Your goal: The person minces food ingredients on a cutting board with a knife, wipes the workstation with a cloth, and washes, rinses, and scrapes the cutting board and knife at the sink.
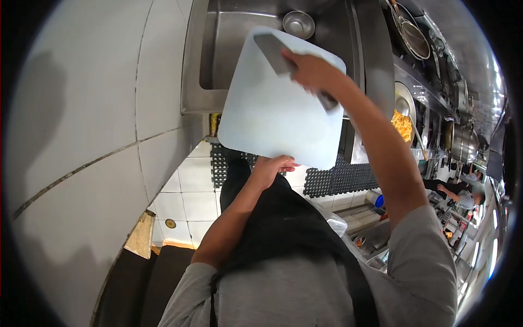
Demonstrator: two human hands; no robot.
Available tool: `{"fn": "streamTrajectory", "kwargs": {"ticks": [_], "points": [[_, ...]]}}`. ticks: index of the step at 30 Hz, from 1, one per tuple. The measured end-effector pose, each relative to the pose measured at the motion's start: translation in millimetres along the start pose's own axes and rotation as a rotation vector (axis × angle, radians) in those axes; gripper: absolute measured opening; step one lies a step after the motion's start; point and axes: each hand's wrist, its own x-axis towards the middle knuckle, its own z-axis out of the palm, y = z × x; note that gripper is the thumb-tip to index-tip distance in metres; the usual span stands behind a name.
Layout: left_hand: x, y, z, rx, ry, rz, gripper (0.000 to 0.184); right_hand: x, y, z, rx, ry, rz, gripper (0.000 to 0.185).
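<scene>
A white cutting board [272, 120] lies across the front of the sink, its near edge reaching out over the floor. My left hand [269, 170] grips that near edge, fingers closed around it from below and thumb along the rim. Over the far part of the board, my right hand [313, 71] is closed on a broad-bladed knife [274, 53]. Its wide blade points up and left, close to the board's surface, and a dark handle end shows below the hand. Motion blurs the knife and hand slightly, so I cannot tell whether the blade touches the board.
A steel sink [218, 52] holds a small metal bowl [299, 25]. To the right, a pan of orange-yellow food [402, 126] sits by the stove, near several pans. White tiled wall [92, 82] bounds the left. Black mats [343, 177] cover floor tiles. Another person [463, 199] stands far right.
</scene>
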Motion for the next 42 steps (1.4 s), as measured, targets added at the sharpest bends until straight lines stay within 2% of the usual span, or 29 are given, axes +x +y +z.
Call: {"fn": "streamTrajectory", "kwargs": {"ticks": [2,3,6,8,9,10,12,14,15,17,19,20,21,22,23,25,26,27,28,29,32,33,35,38,40,42], "points": [[0,-3,-1,0.013,-0.013,-0.004,0.034,-69,25,41,-0.135,0.107,-0.145,0.086],[1,-7,-5,-0.033,-0.014,0.015,0.036,-125,-1,39,-0.122,-0.034,0.015,0.088],[4,-17,-8,-0.123,-0.008,0.101,0.040,-214,-10,73,-0.077,-0.121,0.018,0.092],[4,-20,-4,-0.130,0.005,0.197,0.043,-201,-8,80,-0.070,-0.038,-0.037,0.093],[4,-21,-5,-0.133,-0.019,0.181,0.039,-192,-8,81,-0.066,0.004,-0.063,0.093],[4,-22,-6,-0.137,-0.042,0.164,0.035,-157,-15,68,-0.067,-0.015,-0.046,0.086],[0,-6,-5,-0.046,-0.044,-0.018,0.035,-55,-14,55,-0.118,0.086,-0.083,0.077],[-3,-2,-1,-0.029,-0.034,-0.023,0.034,37,-32,26,-0.098,0.178,0.019,0.080],[-5,4,3,-0.022,-0.028,-0.017,0.034,72,-36,11,-0.221,0.118,0.071,0.081],[-8,8,-1,0.008,-0.048,-0.022,0.035,113,0,31,-0.482,0.105,-0.126,0.080],[-10,5,-14,0.037,-0.098,-0.024,0.038,79,2,37,-0.198,0.202,-0.057,0.079],[-14,8,-16,0.044,-0.105,0.007,0.040,16,-5,47,0.225,0.298,0.110,0.078],[-20,10,-18,0.051,-0.109,0.040,0.043,-4,18,82,0.208,0.454,-0.007,0.080],[-26,14,-24,0.061,-0.111,0.069,0.045,-46,11,83,0.319,0.270,0.100,0.083],[-31,19,-40,0.188,-0.145,0.079,0.047,-69,22,103,0.297,0.265,0.069,0.085],[-38,27,-90,-0.085,-0.059,0.179,0.050,-102,35,133,0.249,0.284,0.024,0.088],[-42,55,-97,-0.248,0.059,0.181,0.064,-112,35,140,0.219,0.301,0.006,0.088],[-48,92,-95,-0.259,0.024,0.218,0.072,-113,35,143,0.199,0.296,0.011,0.088],[-49,119,-86,-0.056,0.078,0.266,0.073,-111,33,143,0.198,0.293,0.025,0.087],[-44,133,-83,0.053,0.215,0.214,0.066,-107,29,141,0.200,0.291,0.034,0.087],[-20,140,-84,0.256,0.423,0.188,0.058,-96,27,129,0.166,0.273,0.024,0.090],[-19,139,-79,0.187,0.409,0.220,0.050,-92,30,127,0.155,0.281,0.012,0.090],[-12,102,-84,0.150,0.466,0.327,0.050,-84,43,127,0.130,0.309,-0.043,0.089],[-67,5,-15,0.154,0.392,0.345,0.064,-80,79,115,0.089,0.390,-0.128,0.089],[-110,-38,-25,-0.095,-0.073,-0.028,0.088,-84,96,115,0.081,0.439,-0.097,0.090],[-105,-16,-49,-0.418,-0.187,0.107,0.108,-88,98,105,0.098,0.472,0.004,0.090]]}}
